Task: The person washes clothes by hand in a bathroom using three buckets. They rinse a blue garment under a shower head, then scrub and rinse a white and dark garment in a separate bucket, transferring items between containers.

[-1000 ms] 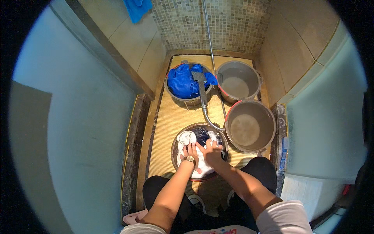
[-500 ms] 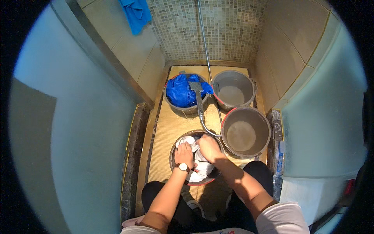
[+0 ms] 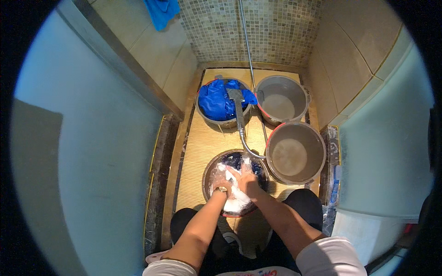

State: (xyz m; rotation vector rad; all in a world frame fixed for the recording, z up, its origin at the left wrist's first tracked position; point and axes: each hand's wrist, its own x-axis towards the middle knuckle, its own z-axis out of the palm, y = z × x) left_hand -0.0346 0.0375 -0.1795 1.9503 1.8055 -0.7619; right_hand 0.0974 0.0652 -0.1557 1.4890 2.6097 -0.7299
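Washing seems midway: left hand (image 3: 223,183) and right hand (image 3: 248,181), near each other, touch soaked white cloth (image 3: 236,202) in the basin (image 3: 206,172), grip unclear; wringing probably remains

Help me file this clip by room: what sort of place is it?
Probably a shower area: a shower head with a metal hose lies on blue cloth, a mosaic-tiled wall stands behind, and frosted-looking panels flank both sides.
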